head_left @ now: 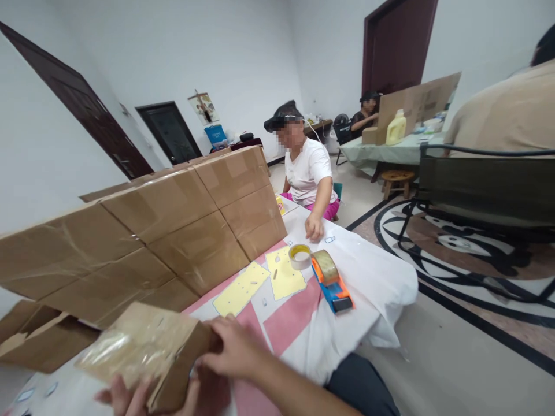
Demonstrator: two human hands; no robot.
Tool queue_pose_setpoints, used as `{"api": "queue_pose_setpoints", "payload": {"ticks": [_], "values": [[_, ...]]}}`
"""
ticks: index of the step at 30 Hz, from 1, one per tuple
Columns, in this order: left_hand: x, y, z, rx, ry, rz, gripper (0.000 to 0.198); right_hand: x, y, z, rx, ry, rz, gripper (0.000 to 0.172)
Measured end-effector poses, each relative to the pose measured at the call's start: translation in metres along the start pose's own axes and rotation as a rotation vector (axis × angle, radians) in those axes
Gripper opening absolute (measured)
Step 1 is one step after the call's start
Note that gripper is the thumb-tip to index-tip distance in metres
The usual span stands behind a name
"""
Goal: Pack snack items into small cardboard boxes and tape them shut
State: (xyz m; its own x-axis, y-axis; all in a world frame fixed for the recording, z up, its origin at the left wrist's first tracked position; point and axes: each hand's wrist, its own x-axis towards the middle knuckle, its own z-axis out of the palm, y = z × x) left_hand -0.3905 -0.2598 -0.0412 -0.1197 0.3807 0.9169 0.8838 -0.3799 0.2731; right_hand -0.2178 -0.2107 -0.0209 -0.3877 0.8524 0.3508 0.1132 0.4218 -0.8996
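Note:
A small brown cardboard box (186,352) with a wide flap of shiny clear tape (125,352) is tilted at the lower left. My left hand (139,398) is wrapped round the box's near bottom edge. At the box's right end, my right hand (229,352) has its fingers pressed on the cardboard. An orange and blue tape dispenser (336,289) with a roll of tape on it lies on the table to the right, beside a loose tape roll (299,256).
Stacked cardboard boxes (195,248) form a wall along the far left. An open box (47,341) is at the left edge. Across the table (368,271) sits a person (307,167) with one hand on it. More people are behind, near a green-covered table (381,151).

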Motion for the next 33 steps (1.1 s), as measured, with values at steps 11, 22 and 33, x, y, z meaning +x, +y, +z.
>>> {"api": "queue_pose_setpoints", "payload": {"ticks": [11, 22, 33], "values": [[0.112, 0.185, 0.097, -0.358, 0.016, 0.284, 0.071, -0.010, -0.047, -0.184, -0.086, 0.553, -0.355, 0.053], [0.036, 0.376, 0.159, -0.851, -0.522, 0.099, 0.062, -0.186, -0.019, -0.329, -0.196, 1.048, -0.048, 0.054], [-0.042, 0.380, 0.216, -0.796, -0.665, -0.131, 0.041, -0.215, 0.061, -0.336, -0.140, 0.917, 0.252, 0.059]]}}
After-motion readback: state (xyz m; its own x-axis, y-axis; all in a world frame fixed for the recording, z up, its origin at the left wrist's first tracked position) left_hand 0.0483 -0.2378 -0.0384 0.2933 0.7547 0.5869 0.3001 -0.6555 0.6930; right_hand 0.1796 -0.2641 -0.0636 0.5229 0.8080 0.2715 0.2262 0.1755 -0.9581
